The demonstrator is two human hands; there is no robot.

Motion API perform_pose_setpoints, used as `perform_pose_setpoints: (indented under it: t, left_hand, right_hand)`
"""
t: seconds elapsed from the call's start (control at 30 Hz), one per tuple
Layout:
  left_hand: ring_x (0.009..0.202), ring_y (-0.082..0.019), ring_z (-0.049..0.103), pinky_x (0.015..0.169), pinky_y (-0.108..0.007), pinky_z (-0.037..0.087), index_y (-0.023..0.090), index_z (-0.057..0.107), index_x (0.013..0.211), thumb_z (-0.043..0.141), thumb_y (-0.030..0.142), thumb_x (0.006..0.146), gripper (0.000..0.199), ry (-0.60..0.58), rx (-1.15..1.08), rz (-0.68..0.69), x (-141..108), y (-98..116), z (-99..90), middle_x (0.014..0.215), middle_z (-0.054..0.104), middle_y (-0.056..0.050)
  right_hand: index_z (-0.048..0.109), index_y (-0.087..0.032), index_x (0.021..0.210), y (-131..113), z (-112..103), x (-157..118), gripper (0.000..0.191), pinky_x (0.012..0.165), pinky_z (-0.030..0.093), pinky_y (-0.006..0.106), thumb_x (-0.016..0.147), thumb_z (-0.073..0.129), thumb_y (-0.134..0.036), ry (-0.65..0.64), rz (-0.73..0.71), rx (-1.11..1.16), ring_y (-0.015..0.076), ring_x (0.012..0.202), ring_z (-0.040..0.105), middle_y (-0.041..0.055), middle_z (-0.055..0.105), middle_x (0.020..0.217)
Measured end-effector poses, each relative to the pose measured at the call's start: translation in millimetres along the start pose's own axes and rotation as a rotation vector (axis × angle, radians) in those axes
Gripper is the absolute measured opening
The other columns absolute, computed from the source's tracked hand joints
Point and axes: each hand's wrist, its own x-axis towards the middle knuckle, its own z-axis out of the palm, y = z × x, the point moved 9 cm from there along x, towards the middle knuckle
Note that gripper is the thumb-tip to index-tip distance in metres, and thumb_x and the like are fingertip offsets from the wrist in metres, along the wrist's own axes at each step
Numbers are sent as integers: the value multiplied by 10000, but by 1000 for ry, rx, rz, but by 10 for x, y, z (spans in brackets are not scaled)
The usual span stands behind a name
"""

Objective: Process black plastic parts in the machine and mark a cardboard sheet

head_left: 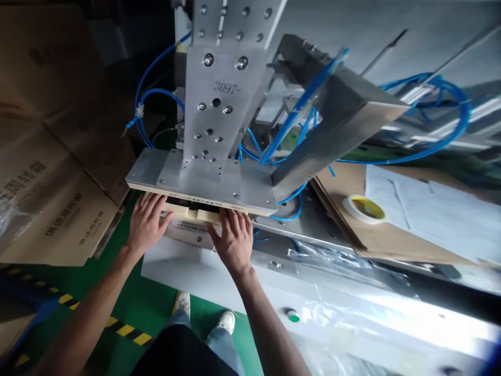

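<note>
A metal press head point(211, 172) marked 3097 stands over a cream-coloured fixture point(180, 210), with a narrow dark gap between them. My left hand point(147, 222) lies on the fixture's left part, its fingertips at the gap just below the upper plate and its thumb spread to the right. On the right part rests my right hand point(234, 240), fingers pointing up to the plate's edge, thumb out to the left. Both hands look flat and grip nothing visible. The inside of the gap is dark and partly hidden by the plate and fingers.
Blue air hoses point(464, 112) loop around a metal bracket point(336, 125). At the right, a tape roll point(364, 209) and white paper point(415, 209) lie on cardboard. Clear plastic film point(352, 269) and a green-centred round item point(293, 315) are nearer. Cardboard boxes point(55, 209) stand left.
</note>
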Motion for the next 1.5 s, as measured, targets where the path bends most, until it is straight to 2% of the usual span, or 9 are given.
perform_pose_setpoints:
  t: [0.17,0.27,0.37,0.5,0.6,0.73,1.13,1.27,1.5]
  left_hand:
    - [1545,-407,475,1312,-638,306,205,561,1533,609,452,1025,567,19,-48,45,-105,22,-98,1561,620,-213]
    - [1577,-418,406,1300,-627,320,168,493,1583,667,405,995,657,217,-96,59,-373,162,-226,1618,530,-242]
    - [1328,-357,602,1137,-512,481,137,563,1491,706,337,965,581,366,-164,189,-861,695,-218,1351,660,-213]
    - [1030,-250,678,955,-399,550,163,617,1299,608,259,1016,299,57,-332,424,-1486,1869,318,1072,704,-113]
    - [1142,-248,690,1014,-412,551,199,626,1302,490,252,1066,278,-141,-385,561,-1892,2664,691,1202,740,-117]
    - [1298,-301,658,1139,-482,499,180,583,1453,590,235,1041,417,-139,-279,544,-2174,3165,1004,1367,733,-137]
    - [1464,-418,578,1171,-595,548,276,285,1716,713,238,987,846,14,46,239,-2753,3410,1292,1613,567,-198]
    - [1424,-411,619,1104,-583,596,299,284,1715,632,289,1035,764,35,69,103,-2815,3537,1298,1604,577,-197]
    - [1339,-396,669,1046,-546,618,201,329,1676,561,346,1064,669,81,258,-12,-2744,3685,1337,1507,646,-226]
  right_hand:
    - [551,-163,1537,-75,-118,-186,554,1291,336,512,1080,555,-476,-39,122,90,296,1449,558,167,673,1486]
    - [590,-200,1479,-293,-400,-542,437,1298,332,483,1072,573,-358,20,131,195,261,1473,540,147,670,1491]
    - [623,-201,1405,-488,-759,-1038,367,1217,422,438,1061,497,-169,71,77,351,217,1322,638,119,744,1326]
    - [608,-195,1416,-257,-1218,-1689,400,873,531,386,1061,445,-112,142,134,434,181,900,693,65,763,991]
    - [626,-193,1344,211,-1528,-2095,358,688,469,350,1026,521,-69,240,251,305,152,654,588,-1,683,767]
    - [662,-189,1211,1088,-1985,-2753,267,677,485,333,993,594,-51,440,430,-9,161,683,616,16,687,787]
    - [642,-43,1352,5277,-2949,-5216,542,1081,488,574,908,436,-277,524,1280,-158,355,1152,615,249,639,1189]
    - [670,-5,1290,5746,-3065,-5365,550,1069,472,660,878,431,-279,542,1338,-110,432,1189,587,272,608,1149]
    - [664,-97,1411,5705,-2926,-5370,547,1004,445,759,1013,432,-393,703,1104,-117,499,1228,521,268,499,1232]
